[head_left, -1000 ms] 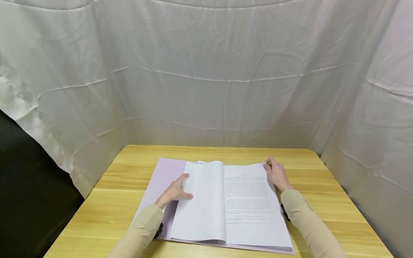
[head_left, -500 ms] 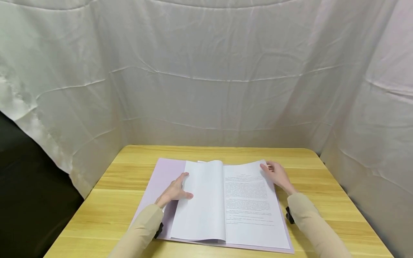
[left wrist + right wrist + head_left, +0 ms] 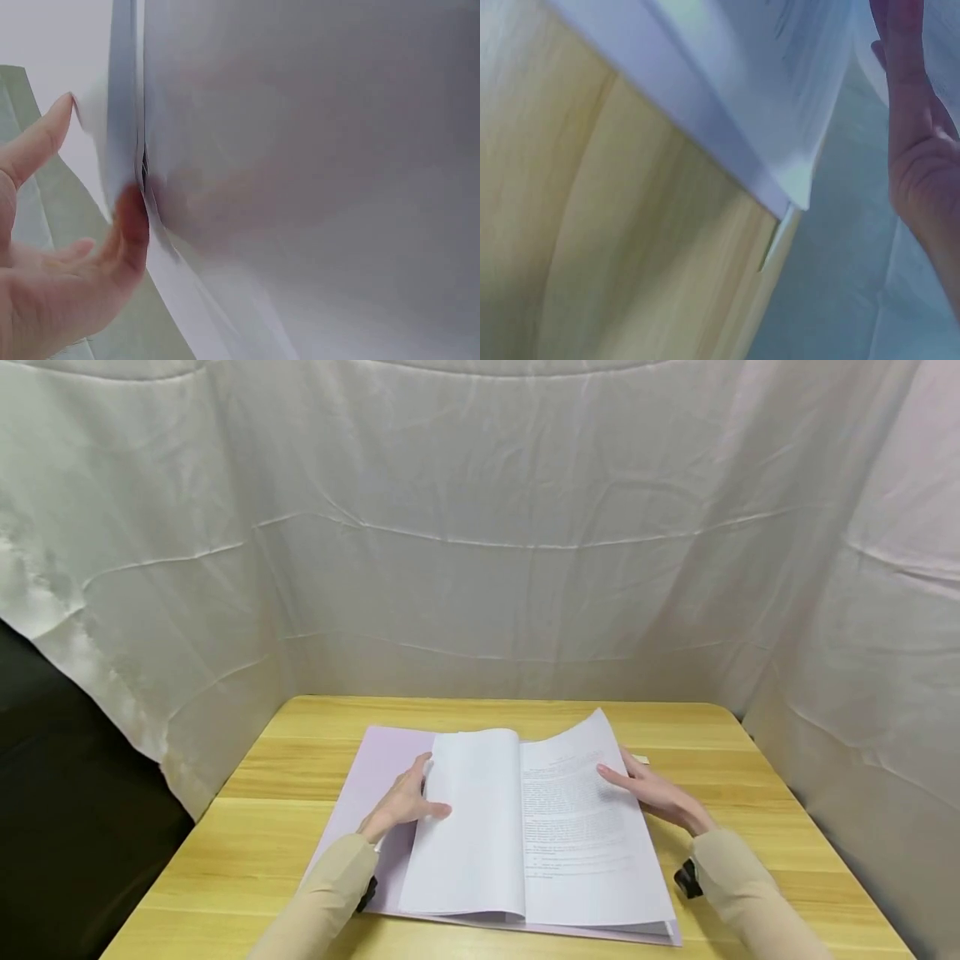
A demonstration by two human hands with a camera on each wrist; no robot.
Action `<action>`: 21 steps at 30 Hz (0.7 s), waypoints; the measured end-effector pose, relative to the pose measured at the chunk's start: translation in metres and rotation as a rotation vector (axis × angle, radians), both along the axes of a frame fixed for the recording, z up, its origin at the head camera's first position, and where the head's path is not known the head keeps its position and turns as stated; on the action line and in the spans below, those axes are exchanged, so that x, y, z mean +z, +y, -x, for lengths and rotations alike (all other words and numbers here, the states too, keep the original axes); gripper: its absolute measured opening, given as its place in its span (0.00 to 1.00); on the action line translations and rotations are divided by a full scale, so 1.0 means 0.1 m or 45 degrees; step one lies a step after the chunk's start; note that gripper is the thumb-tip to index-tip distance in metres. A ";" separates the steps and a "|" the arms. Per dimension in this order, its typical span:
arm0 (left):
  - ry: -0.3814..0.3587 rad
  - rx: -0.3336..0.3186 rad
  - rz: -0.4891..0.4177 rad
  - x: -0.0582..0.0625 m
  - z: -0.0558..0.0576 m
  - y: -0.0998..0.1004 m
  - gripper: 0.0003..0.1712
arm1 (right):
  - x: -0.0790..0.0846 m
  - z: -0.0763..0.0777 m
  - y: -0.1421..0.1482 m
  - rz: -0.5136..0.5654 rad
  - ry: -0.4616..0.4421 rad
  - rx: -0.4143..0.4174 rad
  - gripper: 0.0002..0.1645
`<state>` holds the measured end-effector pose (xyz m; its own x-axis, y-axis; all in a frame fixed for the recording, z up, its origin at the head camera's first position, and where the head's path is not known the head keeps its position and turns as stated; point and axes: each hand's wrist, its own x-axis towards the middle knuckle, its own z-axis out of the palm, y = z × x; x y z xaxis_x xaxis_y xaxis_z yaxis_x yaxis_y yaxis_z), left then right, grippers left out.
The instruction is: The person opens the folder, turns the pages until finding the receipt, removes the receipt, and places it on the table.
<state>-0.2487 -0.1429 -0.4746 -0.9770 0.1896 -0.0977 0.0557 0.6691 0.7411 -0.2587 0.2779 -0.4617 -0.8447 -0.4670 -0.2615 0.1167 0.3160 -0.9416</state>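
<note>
A lavender folder lies open on the wooden table with white sheets in it. Turned sheets curve over on the left half, their side blank. My left hand is at their outer edge, thumb over the paper, index finger reaching toward the upper edge; in the left wrist view the hand touches the layered page edges. On the right half, a printed page has its upper right corner raised. My right hand pinches that page by its side, thumb on the print, other fingers mostly hidden behind.
A small pale strip pokes out beyond the folder's upper right side. The table extends around the folder. Pale grey cloth hangs behind and beside it, with a black area at left.
My right hand has slid down the page's side from the upper corner and outward a little. The page corner has risen and curls further up. The left hand has barely moved.
</note>
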 end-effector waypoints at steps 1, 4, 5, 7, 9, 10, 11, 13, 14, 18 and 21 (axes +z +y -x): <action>0.013 0.003 -0.002 0.00 0.00 0.00 0.60 | 0.02 -0.03 -0.01 0.016 -0.018 0.019 0.49; 0.045 0.013 -0.002 0.00 0.01 0.01 0.59 | 0.09 -0.10 -0.04 0.060 -0.061 0.071 0.48; 0.055 0.011 -0.010 0.01 0.01 0.02 0.58 | 0.11 -0.12 -0.05 0.075 -0.066 0.097 0.47; 0.072 -0.001 -0.022 0.02 0.00 0.04 0.58 | 0.14 -0.16 -0.07 0.096 -0.058 0.166 0.46; 0.075 -0.015 -0.040 0.03 -0.01 0.07 0.57 | 0.16 -0.19 -0.11 0.131 -0.049 0.236 0.47; 0.080 -0.026 -0.046 0.04 -0.01 0.08 0.57 | 0.17 -0.20 -0.13 0.160 -0.041 0.277 0.48; 0.083 -0.038 -0.055 0.06 -0.02 0.09 0.57 | 0.18 -0.21 -0.15 0.176 -0.030 0.309 0.49; 0.085 -0.063 -0.070 0.08 -0.03 0.12 0.57 | 0.21 -0.24 -0.20 0.231 -0.021 0.349 0.49; 0.083 -0.074 -0.080 0.10 -0.04 0.14 0.57 | 0.22 -0.25 -0.22 0.252 -0.018 0.358 0.48; 0.074 -0.123 -0.135 0.16 -0.05 0.19 0.57 | 0.27 -0.28 -0.32 0.330 -0.023 0.364 0.43; 0.036 -0.143 -0.194 0.19 -0.05 0.22 0.56 | 0.29 -0.29 -0.39 0.361 -0.033 0.365 0.40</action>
<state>-0.2433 -0.1209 -0.4552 -0.9509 0.3079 -0.0321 0.1460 0.5376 0.8304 -0.2299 0.2390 -0.4332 -0.6644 -0.7396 -0.1077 0.0864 0.0672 -0.9940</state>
